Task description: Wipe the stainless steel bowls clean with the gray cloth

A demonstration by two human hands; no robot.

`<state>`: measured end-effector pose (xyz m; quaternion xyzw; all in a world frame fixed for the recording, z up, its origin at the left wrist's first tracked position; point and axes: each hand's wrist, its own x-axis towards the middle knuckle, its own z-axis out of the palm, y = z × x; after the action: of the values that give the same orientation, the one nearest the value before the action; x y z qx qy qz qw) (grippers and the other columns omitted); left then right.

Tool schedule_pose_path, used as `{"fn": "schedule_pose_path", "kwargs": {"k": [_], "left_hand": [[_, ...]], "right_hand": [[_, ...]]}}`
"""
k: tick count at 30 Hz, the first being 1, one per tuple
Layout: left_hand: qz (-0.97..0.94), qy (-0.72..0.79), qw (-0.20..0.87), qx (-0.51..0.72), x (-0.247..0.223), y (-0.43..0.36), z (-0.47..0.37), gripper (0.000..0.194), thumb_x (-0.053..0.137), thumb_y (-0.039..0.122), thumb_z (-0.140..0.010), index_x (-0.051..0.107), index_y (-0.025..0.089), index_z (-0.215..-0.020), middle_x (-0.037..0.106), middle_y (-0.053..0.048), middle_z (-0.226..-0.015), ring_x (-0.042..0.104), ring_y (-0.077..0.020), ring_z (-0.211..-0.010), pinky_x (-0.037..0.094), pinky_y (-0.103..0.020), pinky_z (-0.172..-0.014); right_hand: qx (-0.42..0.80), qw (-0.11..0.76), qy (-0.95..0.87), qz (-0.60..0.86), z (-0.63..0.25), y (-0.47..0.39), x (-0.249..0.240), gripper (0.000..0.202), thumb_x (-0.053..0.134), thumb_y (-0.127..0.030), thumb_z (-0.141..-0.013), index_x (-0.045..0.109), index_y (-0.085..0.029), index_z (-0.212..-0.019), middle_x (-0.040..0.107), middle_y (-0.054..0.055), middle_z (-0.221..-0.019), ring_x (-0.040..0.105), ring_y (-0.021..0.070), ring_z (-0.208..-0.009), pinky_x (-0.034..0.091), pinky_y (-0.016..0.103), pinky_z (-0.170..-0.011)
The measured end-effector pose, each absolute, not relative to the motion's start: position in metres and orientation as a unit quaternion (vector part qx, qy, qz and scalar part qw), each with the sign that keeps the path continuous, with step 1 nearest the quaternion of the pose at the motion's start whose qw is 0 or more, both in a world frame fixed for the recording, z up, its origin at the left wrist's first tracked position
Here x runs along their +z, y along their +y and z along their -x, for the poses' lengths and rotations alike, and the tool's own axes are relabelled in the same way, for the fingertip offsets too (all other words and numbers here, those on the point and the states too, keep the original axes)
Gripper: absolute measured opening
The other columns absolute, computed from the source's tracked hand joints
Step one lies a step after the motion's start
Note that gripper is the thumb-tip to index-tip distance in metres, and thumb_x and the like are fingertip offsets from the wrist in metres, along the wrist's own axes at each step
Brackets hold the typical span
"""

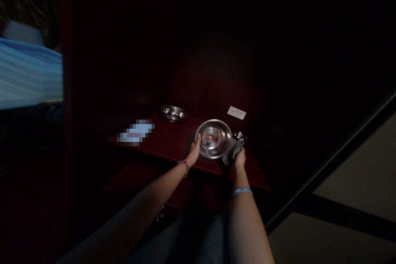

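Tilted toward me over a dark red shelf [173,150] is a round stainless steel bowl [208,150] with a small dark and red label in its bottom. My left hand [194,150] grips its left rim, thumb on the inner side. In my right hand [239,159] is a bunched dark grey cloth [229,152], which lies against the bowl's right edge; the fingers are partly hidden by it. Just behind the cloth shows a small shiny metal item [239,135], mostly covered.
A second steel bowl [173,114] stands at the shelf's back left. A blurred-out light rectangle [136,132] lies near the left front edge. A white card [236,112] is at the back. Light blue striped material [31,75] is at far left; a dark diagonal edge [328,173] runs at right.
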<state>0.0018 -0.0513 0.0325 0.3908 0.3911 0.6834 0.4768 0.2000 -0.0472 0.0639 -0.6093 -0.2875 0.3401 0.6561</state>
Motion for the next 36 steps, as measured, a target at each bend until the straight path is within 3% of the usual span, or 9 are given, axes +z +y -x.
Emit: {"fn": "schedule_pose_path", "kwargs": {"k": [4, 13, 19, 26, 32, 36], "left_hand": [[-0.379, 0.395, 0.477, 0.687, 0.033, -0.051, -0.002, 0.06, 0.041, 0.052, -0.101, 0.054, 0.011, -0.142, 0.054, -0.015, -0.149, 0.048, -0.0236, -0.142, 0.037, -0.03, -0.117], [-0.379, 0.379, 0.487, 0.689, 0.033, -0.051, -0.002, 0.057, 0.044, 0.052, -0.1, 0.06, 0.011, -0.137, 0.061, -0.016, -0.142, 0.056, -0.026, -0.135, 0.042, -0.032, -0.113], [-0.382, 0.378, 0.482, 0.693, 0.029, -0.048, -0.003, 0.061, 0.044, 0.054, -0.1, 0.056, 0.009, -0.14, 0.059, -0.016, -0.144, 0.055, -0.0257, -0.135, 0.041, -0.031, -0.113], [-0.363, 0.388, 0.501, 0.683, 0.036, -0.054, -0.004, 0.058, 0.048, 0.054, -0.098, 0.06, 0.012, -0.136, 0.062, -0.017, -0.141, 0.057, -0.0266, -0.133, 0.042, -0.035, -0.113], [-0.347, 0.388, 0.509, 0.685, 0.034, -0.051, -0.002, 0.06, 0.049, 0.055, -0.098, 0.06, 0.009, -0.135, 0.062, -0.018, -0.141, 0.06, -0.0262, -0.13, 0.044, -0.034, -0.11], [-0.345, 0.389, 0.51, 0.686, 0.03, -0.048, -0.003, 0.061, 0.051, 0.058, -0.096, 0.06, 0.012, -0.135, 0.061, -0.016, -0.142, 0.058, -0.0249, -0.132, 0.043, -0.034, -0.111]], "right_hand": [[0.299, 0.591, -0.324, 0.675, -0.2, -0.051, 0.071, 0.049, 0.033, -0.045, -0.096, 0.071, -0.014, -0.1, 0.076, 0.016, -0.101, 0.071, 0.0259, -0.107, 0.056, 0.033, -0.09], [0.236, 0.527, -0.39, 0.718, -0.197, -0.059, 0.074, 0.059, 0.034, -0.051, -0.098, 0.074, -0.007, -0.097, 0.071, 0.028, -0.114, 0.065, 0.0349, -0.12, 0.048, 0.042, -0.104], [0.237, 0.533, -0.408, 0.702, -0.192, -0.06, 0.073, 0.058, 0.035, -0.057, -0.097, 0.073, -0.013, -0.094, 0.075, 0.023, -0.1, 0.065, 0.0319, -0.12, 0.048, 0.04, -0.104], [0.242, 0.503, -0.464, 0.688, -0.187, -0.06, 0.07, 0.062, 0.04, -0.06, -0.095, 0.076, -0.01, -0.092, 0.073, 0.026, -0.105, 0.065, 0.0345, -0.119, 0.044, 0.045, -0.107], [0.266, 0.505, -0.535, 0.622, -0.184, -0.058, 0.057, 0.045, 0.065, -0.053, -0.085, 0.074, -0.016, -0.108, 0.076, 0.014, -0.108, 0.07, 0.0247, -0.107, 0.051, 0.034, -0.097], [0.228, 0.493, -0.54, 0.643, -0.189, -0.052, 0.052, 0.038, 0.072, -0.047, -0.08, 0.075, -0.017, -0.101, 0.077, 0.014, -0.105, 0.071, 0.0251, -0.104, 0.052, 0.035, -0.095]]}}
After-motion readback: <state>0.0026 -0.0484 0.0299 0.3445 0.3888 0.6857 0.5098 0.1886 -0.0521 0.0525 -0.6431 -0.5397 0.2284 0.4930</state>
